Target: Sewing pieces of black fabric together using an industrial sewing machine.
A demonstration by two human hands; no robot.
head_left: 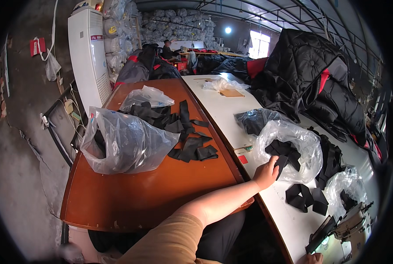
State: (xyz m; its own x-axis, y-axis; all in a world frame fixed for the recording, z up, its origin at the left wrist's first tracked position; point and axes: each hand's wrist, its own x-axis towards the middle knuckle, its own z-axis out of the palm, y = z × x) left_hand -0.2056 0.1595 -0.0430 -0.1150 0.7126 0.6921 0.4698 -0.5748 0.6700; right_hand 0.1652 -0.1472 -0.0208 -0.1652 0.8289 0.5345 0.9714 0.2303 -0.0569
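My left hand (266, 175) reaches out over the white table, fingers closed on a black fabric strip (282, 166). The strip is at the mouth of a clear plastic bag (310, 150) with more black strips (286, 150) inside. At the lower right edge, my right hand (315, 258) shows only in part, beside the sewing machine (352, 224); its fingers are mostly cut off. Between bag and machine lie folded black pieces (298, 197).
On the brown table (117, 198) at left sit a clear bag (126, 145) and loose black strips (192, 147). Black quilted fabric (293, 70) is heaped on the white table's (223, 110) far right. A white cabinet-like unit (86, 57) stands at left; a person (166, 50) is far back.
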